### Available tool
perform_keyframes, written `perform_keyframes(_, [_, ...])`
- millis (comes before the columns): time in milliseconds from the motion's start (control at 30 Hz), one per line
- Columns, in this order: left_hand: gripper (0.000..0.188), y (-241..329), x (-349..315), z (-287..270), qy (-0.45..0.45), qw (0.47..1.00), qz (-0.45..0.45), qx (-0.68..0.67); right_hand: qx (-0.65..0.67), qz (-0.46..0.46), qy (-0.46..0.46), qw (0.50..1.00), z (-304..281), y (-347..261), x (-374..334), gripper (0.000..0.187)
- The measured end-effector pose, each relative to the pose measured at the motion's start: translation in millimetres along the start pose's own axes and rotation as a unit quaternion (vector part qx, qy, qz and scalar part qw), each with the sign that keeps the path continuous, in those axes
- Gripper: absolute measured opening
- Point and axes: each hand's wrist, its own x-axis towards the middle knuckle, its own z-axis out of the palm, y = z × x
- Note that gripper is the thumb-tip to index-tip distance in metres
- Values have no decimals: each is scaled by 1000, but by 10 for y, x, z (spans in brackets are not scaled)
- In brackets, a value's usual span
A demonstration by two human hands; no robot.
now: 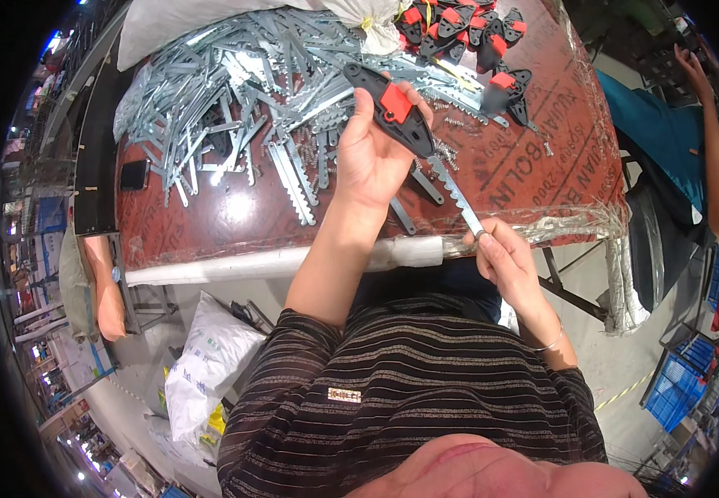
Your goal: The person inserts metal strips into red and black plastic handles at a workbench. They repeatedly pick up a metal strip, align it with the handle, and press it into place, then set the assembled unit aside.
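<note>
Two hands are holding a black-and-red housing and a toothed metal strip above the near part of the tabletop.
The left hand [373, 158] is grasping the black-and-red housing [391, 108] with its fingers curling around the right side, while the fingers of the right hand [507, 259] are pinching the near end of the toothed metal strip [456, 195], whose far end is meeting the housing's near tip. On the tabletop [533, 166], a heap of loose metal strips [235, 83] is spreading across the far left, more black-and-red housings [459, 29] are lying at the far right, small springs [446, 153] are lying scattered just beyond the held strip, and a dark rectangular object [134, 175] is resting near the left edge.
</note>
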Motion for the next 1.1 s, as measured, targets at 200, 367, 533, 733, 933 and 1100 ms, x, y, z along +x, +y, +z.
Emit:
perform_keyframes(200, [37, -15, -76, 27, -17, 1000, 0, 24, 31, -5, -40, 999, -89, -26, 13, 21])
perform_keyframes(367, [38, -129, -119, 28, -4, 1000, -1, 15, 78, 1, -14, 997, 73, -9, 105, 23])
perform_keyframes(533, [40, -317, -229, -63, -7, 998, -55, 14, 114, -20, -10, 993, 211, -11, 376, 24])
perform_keyframes(733, [43, -221, -230, -34, -21, 998, -46, 28, 52, -17, -24, 998, 224, -28, 469, 24])
perform_keyframes(933, [43, -5, -208, -61, 62, 971, 66, 223, -262, -84, 70, 959, 25, -41, 658, 22])
perform_keyframes(1100, [47, 240, -203, -67, 81, 892, 111, 430, -592, -244, 248, 727, -515, 7, 1261, 12])
